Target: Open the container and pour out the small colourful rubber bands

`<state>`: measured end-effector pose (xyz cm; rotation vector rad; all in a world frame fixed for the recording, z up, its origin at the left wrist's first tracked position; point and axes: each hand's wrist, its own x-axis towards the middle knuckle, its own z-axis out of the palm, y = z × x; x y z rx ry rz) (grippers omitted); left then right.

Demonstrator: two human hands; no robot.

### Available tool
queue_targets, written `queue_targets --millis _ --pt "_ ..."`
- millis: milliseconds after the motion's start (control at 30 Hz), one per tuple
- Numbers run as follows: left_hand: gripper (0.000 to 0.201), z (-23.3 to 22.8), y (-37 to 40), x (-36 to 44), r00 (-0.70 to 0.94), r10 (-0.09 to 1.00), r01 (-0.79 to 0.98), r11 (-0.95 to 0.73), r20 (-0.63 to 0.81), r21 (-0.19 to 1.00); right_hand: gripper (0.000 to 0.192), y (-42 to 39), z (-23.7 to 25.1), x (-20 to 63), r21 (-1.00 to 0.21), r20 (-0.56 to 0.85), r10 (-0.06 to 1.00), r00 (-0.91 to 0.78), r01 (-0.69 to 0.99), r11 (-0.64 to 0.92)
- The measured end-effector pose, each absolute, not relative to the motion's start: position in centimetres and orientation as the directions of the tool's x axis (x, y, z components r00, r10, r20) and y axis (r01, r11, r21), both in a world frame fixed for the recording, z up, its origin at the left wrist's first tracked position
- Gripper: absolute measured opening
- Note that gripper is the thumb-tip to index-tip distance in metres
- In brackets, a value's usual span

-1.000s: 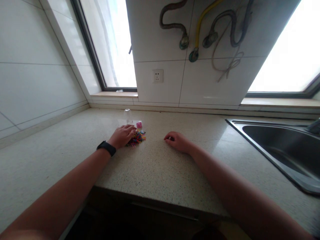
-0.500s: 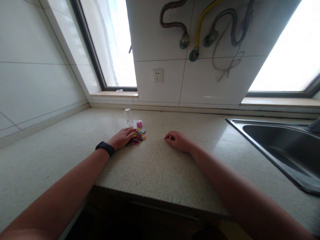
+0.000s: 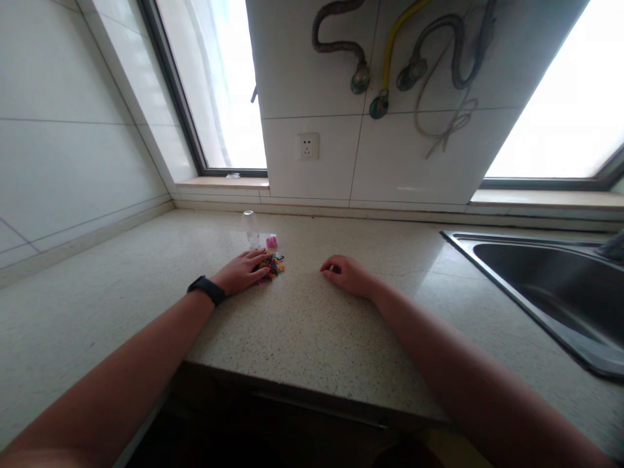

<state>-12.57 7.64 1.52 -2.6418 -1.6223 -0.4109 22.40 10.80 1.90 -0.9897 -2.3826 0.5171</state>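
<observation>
Head view, nearest first: 2 bare forearms reach out over the front edge of a speckled stone countertop (image 3: 302, 331). The left hand (image 3: 240, 272), with a black wristband (image 3: 207, 289) on its wrist, lies palm down with its fingers spread flat and their tips on the near-left side of a small heap of coloured rubber bands (image 3: 271, 265); it presses or rakes at them and has nothing pinched between finger and thumb. The right hand (image 3: 347, 274) rests on the stone well apart from the heap, fingers curled loosely under, holding nothing that can be seen.

Just behind the heap sits a small pink piece (image 3: 272, 242), probably a cap, though it is too small to be sure, and beside it a little clear glass bottle (image 3: 250, 229) stands upright.

To gather the bands well, I would judge that the flat fingers should sweep inward from the outer edge so the loose ones bunch rather than scatter, staying short of the bottle so that it is not knocked over.

Farther right is the steel sink (image 3: 531, 286). On the tiled back wall are a socket (image 3: 307, 147) and, above it, looped hoses (image 3: 404, 58), with a window on either side.
</observation>
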Motion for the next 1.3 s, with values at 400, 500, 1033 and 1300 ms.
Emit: queue_targets --millis 400,500,1033,1300 --pt "0.064 2.1 7.1 -12.5 0.448 0.860 0.869 -0.483 0.245 0.110 0.020 10.9 1.7 22.6 -0.509 0.315 0.729 -0.608 0.540 0.670" --pt "0.058 2.4 7.0 -12.5 0.432 0.855 0.859 -0.487 0.287 0.160 0.021 11.0 1.7 22.6 -0.516 0.309 0.731 -0.608 0.539 0.666" --pt "0.031 2.8 7.8 -13.8 0.371 0.806 0.840 -0.503 0.462 0.204 0.020 10.9 1.8 22.7 -0.518 0.298 0.731 -0.614 0.539 0.664" --pt "0.033 3.0 7.6 -13.9 0.407 0.845 0.835 -0.498 0.347 0.235 0.020 10.9 1.8 22.6 -0.514 0.296 0.736 -0.608 0.548 0.660"
